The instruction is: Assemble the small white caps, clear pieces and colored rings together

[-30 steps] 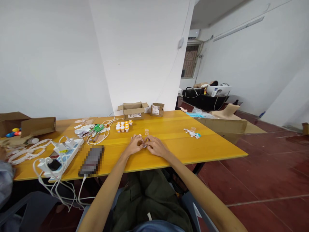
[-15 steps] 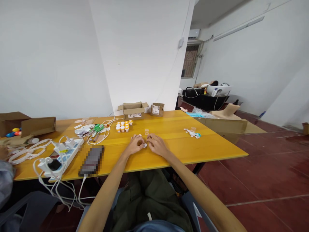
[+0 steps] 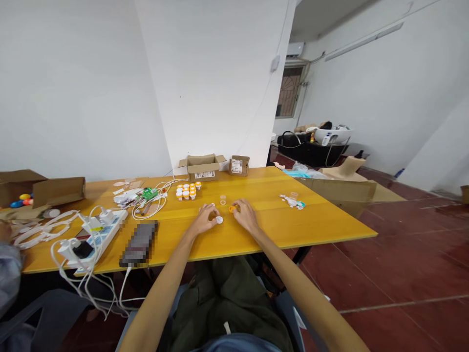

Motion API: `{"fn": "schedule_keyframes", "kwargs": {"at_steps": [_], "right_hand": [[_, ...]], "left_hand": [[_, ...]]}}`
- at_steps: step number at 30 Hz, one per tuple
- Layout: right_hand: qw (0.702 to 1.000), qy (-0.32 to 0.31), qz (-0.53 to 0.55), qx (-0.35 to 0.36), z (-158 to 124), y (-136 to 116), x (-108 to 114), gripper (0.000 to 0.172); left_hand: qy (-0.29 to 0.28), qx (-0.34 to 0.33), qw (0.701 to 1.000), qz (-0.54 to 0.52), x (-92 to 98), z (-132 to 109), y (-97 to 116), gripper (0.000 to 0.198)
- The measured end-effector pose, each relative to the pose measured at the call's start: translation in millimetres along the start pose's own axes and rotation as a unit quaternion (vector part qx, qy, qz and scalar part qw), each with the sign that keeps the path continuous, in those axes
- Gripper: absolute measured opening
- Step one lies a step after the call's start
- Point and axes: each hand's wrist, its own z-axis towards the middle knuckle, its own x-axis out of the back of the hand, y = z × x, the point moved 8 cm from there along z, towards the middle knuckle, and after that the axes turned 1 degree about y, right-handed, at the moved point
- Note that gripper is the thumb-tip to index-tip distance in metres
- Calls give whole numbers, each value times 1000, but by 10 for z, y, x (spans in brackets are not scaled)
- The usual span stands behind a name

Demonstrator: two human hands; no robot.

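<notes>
My left hand (image 3: 205, 218) rests on the yellow table (image 3: 256, 230) with its fingers curled round a small white round piece (image 3: 219, 220). My right hand (image 3: 245, 214) sits a little to the right, its fingertips pinching a small orange cap (image 3: 232, 209). A small clear cup (image 3: 223, 199) stands just behind the two hands. Several white cups with orange lids (image 3: 186, 191) are grouped further back to the left.
Two open cardboard boxes (image 3: 202, 166) stand at the far edge by the white pillar. Cables, a power strip (image 3: 100, 231) and a dark phone (image 3: 139, 243) clutter the left. Small white and blue bits (image 3: 292, 201) lie at the right. Another person's sleeve (image 3: 7, 274) shows at far left.
My hands were together over one small piece; they have parted. The right hand moved right and back with the orange cap, leaving the white piece at the left hand.
</notes>
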Motion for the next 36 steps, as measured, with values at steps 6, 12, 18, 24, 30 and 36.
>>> {"fn": "schedule_keyframes", "kwargs": {"at_steps": [6, 12, 18, 24, 30, 36], "right_hand": [[999, -36, -9, 35, -10, -49, -72, 24], [995, -62, -20, 73, -47, -103, -101, 24], [993, -90, 29, 71, -54, -182, -92, 11], [983, -102, 146, 39, -34, -224, -64, 18], [963, -121, 241, 20, -14, -217, -78, 32], [953, -141, 269, 6, -27, -236, -111, 33]], "left_hand": [[-9, -4, 1000, 19, -5, -30, 15, 16], [-30, -11, 999, 31, -56, -31, 17, 24], [-22, -18, 999, 29, -43, -30, 47, 18], [-5, -25, 999, 23, -16, -39, 64, 17], [-6, -17, 1000, 5, -36, -29, 4, 23], [-7, -18, 1000, -17, -51, -26, -13, 29]]}}
